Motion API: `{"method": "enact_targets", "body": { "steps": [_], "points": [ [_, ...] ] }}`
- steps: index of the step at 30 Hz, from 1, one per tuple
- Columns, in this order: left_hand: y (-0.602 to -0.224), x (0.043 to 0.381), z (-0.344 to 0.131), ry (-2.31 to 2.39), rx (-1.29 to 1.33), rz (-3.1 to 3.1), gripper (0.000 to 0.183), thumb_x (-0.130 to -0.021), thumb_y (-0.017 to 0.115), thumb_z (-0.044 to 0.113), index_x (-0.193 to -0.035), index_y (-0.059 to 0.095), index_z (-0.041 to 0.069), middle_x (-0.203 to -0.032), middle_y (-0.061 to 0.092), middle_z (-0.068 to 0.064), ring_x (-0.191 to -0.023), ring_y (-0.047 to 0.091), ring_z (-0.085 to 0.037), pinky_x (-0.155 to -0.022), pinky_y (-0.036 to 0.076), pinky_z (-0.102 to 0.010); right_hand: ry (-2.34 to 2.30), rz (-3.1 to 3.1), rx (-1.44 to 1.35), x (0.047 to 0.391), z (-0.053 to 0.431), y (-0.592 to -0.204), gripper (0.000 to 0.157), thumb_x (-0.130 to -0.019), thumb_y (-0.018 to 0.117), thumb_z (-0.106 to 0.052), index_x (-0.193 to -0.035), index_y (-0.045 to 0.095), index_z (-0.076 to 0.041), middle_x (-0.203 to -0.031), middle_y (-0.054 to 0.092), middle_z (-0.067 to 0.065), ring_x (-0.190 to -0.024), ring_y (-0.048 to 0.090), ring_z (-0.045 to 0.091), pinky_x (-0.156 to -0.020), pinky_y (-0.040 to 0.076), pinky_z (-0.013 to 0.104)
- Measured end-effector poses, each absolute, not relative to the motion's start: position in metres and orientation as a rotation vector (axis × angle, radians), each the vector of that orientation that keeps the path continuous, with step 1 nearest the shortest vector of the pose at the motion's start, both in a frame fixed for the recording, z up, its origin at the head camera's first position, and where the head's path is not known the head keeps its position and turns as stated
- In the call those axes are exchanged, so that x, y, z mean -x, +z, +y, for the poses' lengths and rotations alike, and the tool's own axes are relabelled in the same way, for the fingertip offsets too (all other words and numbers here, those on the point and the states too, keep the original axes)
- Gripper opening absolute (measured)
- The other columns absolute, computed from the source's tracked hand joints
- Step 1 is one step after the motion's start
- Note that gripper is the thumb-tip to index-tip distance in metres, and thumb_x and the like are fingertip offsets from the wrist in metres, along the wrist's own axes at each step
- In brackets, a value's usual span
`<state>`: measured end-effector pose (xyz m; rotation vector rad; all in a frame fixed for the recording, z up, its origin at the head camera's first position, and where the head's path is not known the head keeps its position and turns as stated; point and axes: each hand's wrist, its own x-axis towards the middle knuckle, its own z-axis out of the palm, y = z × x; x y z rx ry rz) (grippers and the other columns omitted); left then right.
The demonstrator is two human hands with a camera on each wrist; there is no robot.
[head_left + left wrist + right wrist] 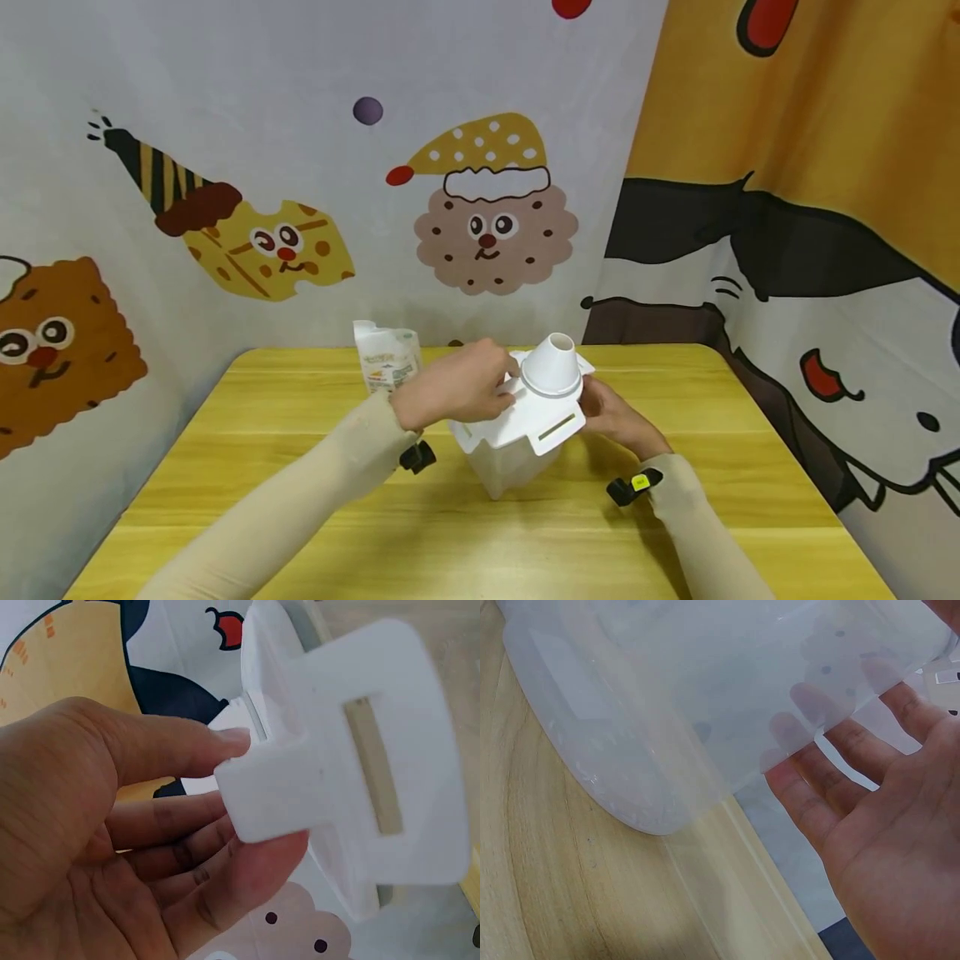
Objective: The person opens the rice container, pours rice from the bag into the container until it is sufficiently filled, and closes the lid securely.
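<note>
A translucent plastic container stands tilted on the table, topped by a white lid with slotted side flaps and a white cone-shaped spout. My left hand reaches over the lid from the left. In the left wrist view its thumb and index finger pinch a white tab beside a slotted flap. On the far right side, my right hand holds the container; its fingertips show through the cloudy wall in the right wrist view.
A white printed pouch stands behind my left hand, partly hidden by it. The wooden-patterned table ends at a cartoon-printed curtain at the back and sides. Dark camera mounts sit on both wrists.
</note>
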<state>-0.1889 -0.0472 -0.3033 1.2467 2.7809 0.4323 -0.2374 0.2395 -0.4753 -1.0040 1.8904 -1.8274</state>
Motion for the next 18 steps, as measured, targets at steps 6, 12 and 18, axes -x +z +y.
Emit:
{"method": "enact_targets", "body": {
  "steps": [6, 12, 18],
  "points": [
    [-0.3044, 0.1872, -0.0471, 0.453, -1.225, 2.811, 0.029, -0.09, 0.065, 0.006, -0.066, 0.052, 0.013, -0.056, 0.026, 0.006, -0.048, 0.023, -0.005, -0.045, 0.022, -0.019, -1.835, 1.855, 1.035, 0.2395, 0.2378, -0.4735, 0.078, -0.091, 0.076, -0.011, -0.157, 0.034, -0.009, -0.151, 0.049, -0.01, -0.136, 0.049, 0.006, -0.112, 0.041, 0.021],
    [-0.3061, 0.1858, -0.0472, 0.482, -1.2, 2.848, 0.032, -0.089, 0.064, 0.004, -0.063, 0.048, 0.015, -0.055, 0.027, 0.007, -0.048, 0.024, -0.005, -0.045, 0.023, -0.02, -1.821, 1.886, 1.024, 0.239, 0.2373, -0.4723, 0.08, -0.091, 0.076, -0.012, -0.158, 0.032, -0.007, -0.152, 0.048, -0.012, -0.138, 0.046, 0.005, -0.113, 0.039, 0.02],
    [-0.3073, 0.1849, -0.0471, 0.515, -1.215, 2.872, 0.035, -0.086, 0.063, 0.001, -0.061, 0.043, 0.016, -0.054, 0.023, 0.008, -0.048, 0.021, -0.005, -0.044, 0.02, -0.019, -1.841, 1.844, 1.037, 0.2394, 0.2377, -0.475, 0.078, -0.091, 0.075, -0.009, -0.157, 0.033, -0.01, -0.149, 0.051, -0.011, -0.136, 0.05, 0.005, -0.112, 0.042, 0.021]
  ]
}}
